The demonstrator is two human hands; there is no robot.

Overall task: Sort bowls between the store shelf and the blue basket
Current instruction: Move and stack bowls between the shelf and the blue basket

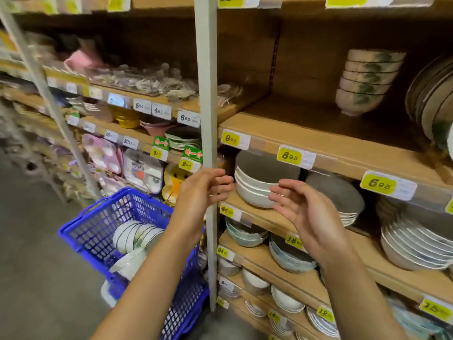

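Note:
A stack of white bowls with grey insides (255, 185) sits on the wooden store shelf (318, 148) under the yellow price tags. My left hand (206, 190) and my right hand (301, 209) are raised in front of that stack, one on each side, fingers apart, holding nothing. Neither hand touches the bowls. The blue basket (98, 231) stands on the floor at the lower left, with several white bowls (134, 239) lying on their sides in it. A stack of green-patterned bowls (365, 79) stands on the upper shelf at the right.
A grey upright post (208, 119) divides the shelving just behind my left hand. Plates (429, 99) lean at the far right. Lower shelves hold more bowls (289, 256) and plates (411, 246). Grey floor (36, 266) lies to the left of the basket.

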